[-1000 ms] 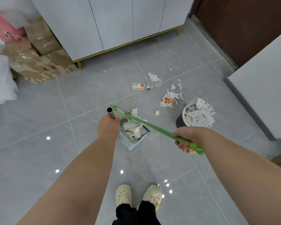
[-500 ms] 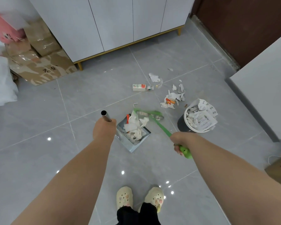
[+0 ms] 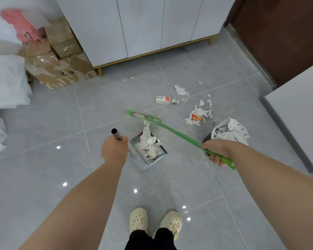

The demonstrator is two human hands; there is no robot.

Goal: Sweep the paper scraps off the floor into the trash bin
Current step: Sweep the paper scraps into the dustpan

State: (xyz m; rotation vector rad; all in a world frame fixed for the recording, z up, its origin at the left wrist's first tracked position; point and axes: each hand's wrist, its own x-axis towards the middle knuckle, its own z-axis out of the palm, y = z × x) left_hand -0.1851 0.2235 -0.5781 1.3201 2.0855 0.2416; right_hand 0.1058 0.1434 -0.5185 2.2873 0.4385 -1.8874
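Observation:
My left hand [image 3: 114, 150] grips the metal handle [image 3: 116, 134] of a grey dustpan [image 3: 158, 162] that rests on the floor and holds crumpled white paper [image 3: 149, 144]. My right hand [image 3: 216, 150] grips a green broom [image 3: 177, 134]; its head [image 3: 143, 116] lies on the tiles just beyond the pan's mouth. More paper scraps [image 3: 200, 114] lie to the right, beside a small carton [image 3: 163, 99]. A round trash bin [image 3: 229, 132] stuffed with printed paper stands just behind my right hand.
White cabinets on gold legs [image 3: 143, 33] line the far wall. Cardboard boxes [image 3: 58, 69] and white bags [image 3: 5, 82] fill the left side. A white unit [image 3: 296, 120] and a brown door [image 3: 282, 33] stand at the right. My slippered feet [image 3: 155, 222] are below.
The broom head swept in toward the dustpan mouth, then swung back out to the left beyond it. More paper now lies in the pan. My left hand barely moved.

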